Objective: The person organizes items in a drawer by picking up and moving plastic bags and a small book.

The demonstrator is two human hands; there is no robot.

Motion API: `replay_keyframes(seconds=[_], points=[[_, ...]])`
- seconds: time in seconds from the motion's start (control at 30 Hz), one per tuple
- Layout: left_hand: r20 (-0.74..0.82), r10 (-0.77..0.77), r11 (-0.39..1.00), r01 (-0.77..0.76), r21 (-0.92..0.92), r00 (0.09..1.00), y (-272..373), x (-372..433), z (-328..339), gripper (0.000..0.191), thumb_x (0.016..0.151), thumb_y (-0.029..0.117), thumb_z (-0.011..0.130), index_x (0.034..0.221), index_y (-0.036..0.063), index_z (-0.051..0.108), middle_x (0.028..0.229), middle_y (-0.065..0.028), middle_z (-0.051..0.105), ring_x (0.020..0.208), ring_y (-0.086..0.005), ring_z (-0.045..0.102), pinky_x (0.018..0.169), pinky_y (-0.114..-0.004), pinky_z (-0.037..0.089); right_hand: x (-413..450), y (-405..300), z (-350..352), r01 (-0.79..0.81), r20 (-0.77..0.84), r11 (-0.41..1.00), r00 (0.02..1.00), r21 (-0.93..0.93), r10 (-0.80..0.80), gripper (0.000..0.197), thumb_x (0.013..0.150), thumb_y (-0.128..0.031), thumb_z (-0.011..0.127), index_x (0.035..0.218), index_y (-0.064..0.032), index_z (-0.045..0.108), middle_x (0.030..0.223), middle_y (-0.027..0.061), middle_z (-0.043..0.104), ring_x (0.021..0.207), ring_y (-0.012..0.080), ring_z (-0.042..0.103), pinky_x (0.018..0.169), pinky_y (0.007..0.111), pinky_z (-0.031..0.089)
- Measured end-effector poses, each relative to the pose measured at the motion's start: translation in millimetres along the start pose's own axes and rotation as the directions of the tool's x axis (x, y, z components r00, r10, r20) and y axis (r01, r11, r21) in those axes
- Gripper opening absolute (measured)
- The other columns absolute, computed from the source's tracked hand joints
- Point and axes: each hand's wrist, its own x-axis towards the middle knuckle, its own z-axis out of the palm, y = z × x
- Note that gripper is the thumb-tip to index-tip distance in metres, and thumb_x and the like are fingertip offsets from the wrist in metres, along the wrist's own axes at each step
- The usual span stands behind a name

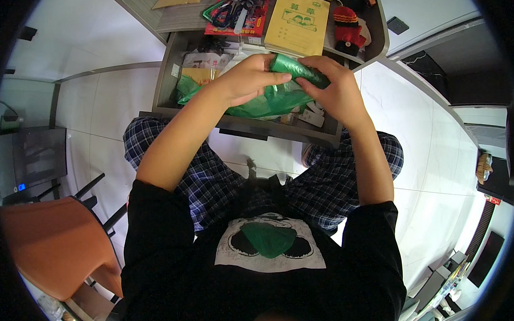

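Over an open wooden drawer [163, 85], both hands hold a roll of green plastic bags [294, 67]. My left hand [254, 78] grips the roll's left end between thumb and fingers. At the right end, my right hand [328, 79] has its thumb below and its fingers above. Thin green plastic film [267, 104] spreads beneath the hands across the drawer; whether it joins the roll cannot be told. Inside the drawer lie a white paper or plastic packet [204, 60], a yellowish piece [198, 75] and small white items [311, 118].
Above the drawer, a shelf holds a yellow exercise book [298, 23], scissors [235, 12] on a red packet [258, 22] and a small red knitted figure [349, 32]. A brown chair [60, 243] stands at the left. The person's knees flank the drawer front.
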Motion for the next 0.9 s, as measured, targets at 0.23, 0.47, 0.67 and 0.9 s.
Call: replay_keyframes(seconds=[0.23,0.47,0.67,0.9], points=[[-0.108,-0.132,0.99,0.126,-0.064,0.985,-8,3,-2,0.025,0.083,0.013,0.058,0.103,-0.0012,0.056,0.1,-0.0063,0.058,0.09,-0.014,0.056,0.079,-0.028,0.044,-3,2,3,-0.034,-0.023,0.991,0.999,-0.127,0.032,0.032,0.068,-0.009,0.068,0.096,-0.0076,0.053,0.082,0.0129,0.063,0.071,0.0313,0.061,0.061,0.034,0.05],[-0.235,-0.12,0.991,0.13,0.026,0.964,-6,4,2,0.024,0.084,0.013,0.055,0.103,-0.001,0.057,0.1,-0.007,0.058,0.09,-0.0131,0.055,0.078,-0.029,0.043,-2,2,4,0.068,-0.039,0.948,0.996,-0.31,-0.084,0.031,0.067,-0.008,0.067,0.094,-0.008,0.052,0.089,0.0101,0.061,0.074,0.0294,0.061,0.061,0.035,0.05],[-0.061,-0.01,0.961,-0.007,-0.278,0.998,-7,1,-5,0.028,0.082,0.023,0.059,0.1,0.0021,0.058,0.098,-0.0043,0.055,0.092,-0.0118,0.047,0.079,-0.028,0.035,0,6,3,0.22,-0.031,0.861,0.964,-0.459,-0.263,0.031,0.065,-0.006,0.065,0.093,-0.0104,0.053,0.096,0.0055,0.06,0.08,0.0247,0.061,0.061,0.032,0.051],[-0.198,-0.083,0.99,0.057,-0.132,0.977,-4,2,-2,0.042,0.08,0.034,0.061,0.107,0.0021,0.056,0.105,-0.0033,0.052,0.098,-0.0124,0.044,0.086,-0.032,0.033,1,0,2,0.283,0.03,0.818,0.95,-0.501,-0.311,0.034,0.063,-0.005,0.064,0.095,-0.0106,0.055,0.099,0.005,0.059,0.08,0.0221,0.06,0.063,0.03,0.051]])
